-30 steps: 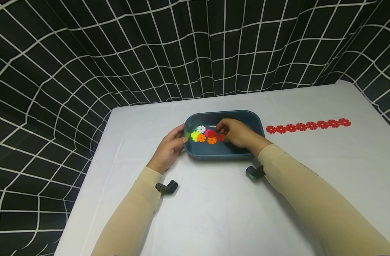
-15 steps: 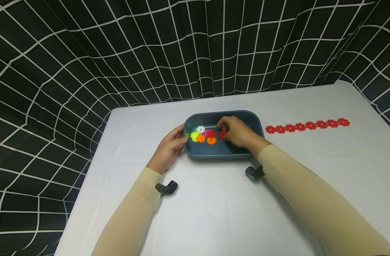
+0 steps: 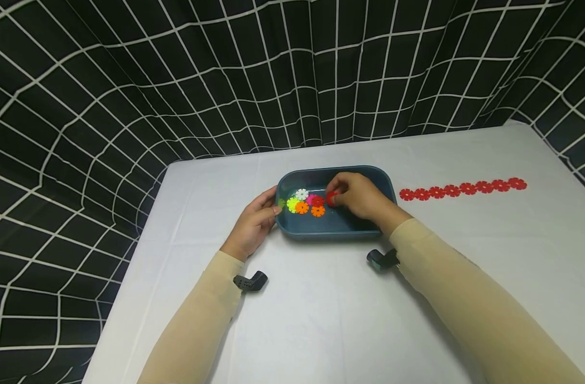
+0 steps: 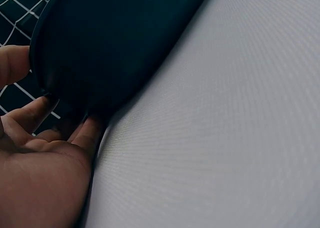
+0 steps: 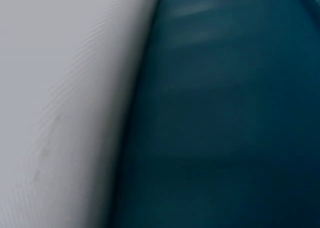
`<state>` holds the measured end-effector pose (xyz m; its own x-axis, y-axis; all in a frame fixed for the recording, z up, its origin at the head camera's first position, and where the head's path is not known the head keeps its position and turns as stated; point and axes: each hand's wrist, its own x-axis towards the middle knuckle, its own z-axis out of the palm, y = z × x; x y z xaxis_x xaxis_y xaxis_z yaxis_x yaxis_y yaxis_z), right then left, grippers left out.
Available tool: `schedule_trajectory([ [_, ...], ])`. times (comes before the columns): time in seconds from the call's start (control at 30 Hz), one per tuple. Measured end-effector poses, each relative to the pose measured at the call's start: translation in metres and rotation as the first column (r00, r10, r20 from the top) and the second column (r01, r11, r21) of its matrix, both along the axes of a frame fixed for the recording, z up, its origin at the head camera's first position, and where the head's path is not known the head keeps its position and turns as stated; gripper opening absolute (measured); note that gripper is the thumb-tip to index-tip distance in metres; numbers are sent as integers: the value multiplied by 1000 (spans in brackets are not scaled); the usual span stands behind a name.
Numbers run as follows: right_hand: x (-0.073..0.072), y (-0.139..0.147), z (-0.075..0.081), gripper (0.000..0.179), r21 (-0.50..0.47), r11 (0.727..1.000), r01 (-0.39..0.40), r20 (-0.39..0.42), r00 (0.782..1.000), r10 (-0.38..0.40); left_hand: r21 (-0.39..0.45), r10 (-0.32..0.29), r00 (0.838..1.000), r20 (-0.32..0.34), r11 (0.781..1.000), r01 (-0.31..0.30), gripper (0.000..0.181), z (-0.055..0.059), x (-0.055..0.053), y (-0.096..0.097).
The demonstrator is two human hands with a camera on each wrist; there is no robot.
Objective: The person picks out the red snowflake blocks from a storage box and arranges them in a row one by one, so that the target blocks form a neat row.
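A dark teal plastic tray (image 3: 331,235) stands on the white-covered table. My left hand (image 3: 250,224) grips its left end, thumb at the rim; in the left wrist view the fingers (image 4: 89,133) press the outer wall. Inside the tray, my right hand (image 3: 362,198) pinches a red notched flower-shaped disc (image 3: 331,199) between thumb and fingers. Just left of it lie more such discs: a red one (image 3: 317,201), an orange one (image 3: 318,211), a white one (image 3: 301,194) and a yellow-green one (image 3: 292,205). The right wrist view shows only the blurred tray side (image 5: 210,113) and cloth.
To the right of the tray, a row of several red flower discs (image 3: 451,190) runs edge to edge across the table. A black curtain with white grid lines (image 3: 292,74) hangs behind the table. Each wrist wears a small black camera mount (image 3: 251,281).
The right hand has picked up the red disc from the tray floor and shifted slightly up and away. The left hand keeps its hold on the tray.
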<state>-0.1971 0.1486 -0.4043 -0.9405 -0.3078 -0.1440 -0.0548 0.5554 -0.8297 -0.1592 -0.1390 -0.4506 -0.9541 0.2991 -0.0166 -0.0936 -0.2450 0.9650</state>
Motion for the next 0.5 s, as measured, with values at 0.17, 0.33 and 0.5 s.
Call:
schedule_trajectory([
  [0.17, 6, 4, 4, 17, -69, 998, 4, 11, 1000, -4, -3, 6, 1000, 7, 1000, -6, 61, 0, 0, 0],
  [0.33, 12, 9, 7, 21, -185, 983, 13, 3, 1000, -12, -16, -5, 1000, -1, 1000, 5, 61, -1, -1, 0],
  [0.5, 14, 12, 6, 22, -271, 962, 20, -42, 999, -32, -14, 2, 1000, 0, 1000, -2, 61, -1, 0, 0],
])
